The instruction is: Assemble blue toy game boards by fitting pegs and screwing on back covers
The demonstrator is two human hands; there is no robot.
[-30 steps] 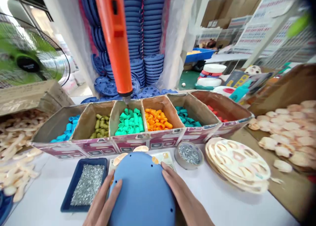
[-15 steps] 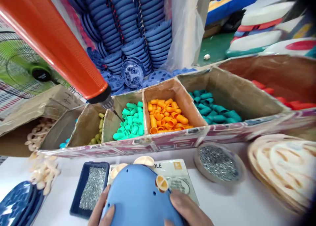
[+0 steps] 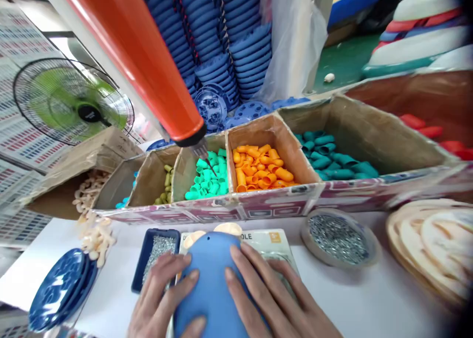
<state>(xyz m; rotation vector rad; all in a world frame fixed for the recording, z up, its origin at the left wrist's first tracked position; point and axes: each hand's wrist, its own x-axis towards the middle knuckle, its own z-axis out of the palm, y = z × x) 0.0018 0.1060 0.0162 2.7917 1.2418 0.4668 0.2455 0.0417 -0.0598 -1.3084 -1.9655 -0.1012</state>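
Note:
A smooth blue domed plastic shell [image 3: 207, 279] is between my hands at the bottom centre, with a small hole near its top edge. My left hand [image 3: 160, 296] grips its left side, fingertips pressed on the surface. From the right, my right hand [image 3: 275, 293] holds it with long fingers laid over the curve. Cream round pieces [image 3: 228, 228] show just behind the shell, on a printed card [image 3: 275, 239]. An orange-red power screwdriver [image 3: 162, 67] hangs above, its bit pointing down toward the green caps [image 3: 209, 178].
A divided cardboard box [image 3: 273, 207] spans the table, holding orange caps [image 3: 258, 165], teal caps [image 3: 332, 158] and other coloured pieces. Screws fill a blue tray [image 3: 138, 269] and a round dish [image 3: 338, 239]. Blue plates [image 3: 61, 288] lie left, cream discs [image 3: 432, 244] right. A fan [image 3: 79, 106] stands behind.
The shell has turned, and the cream piece on its surface is out of sight. Both hands have moved further over its top. The whole view has shifted, bringing more of the left side in.

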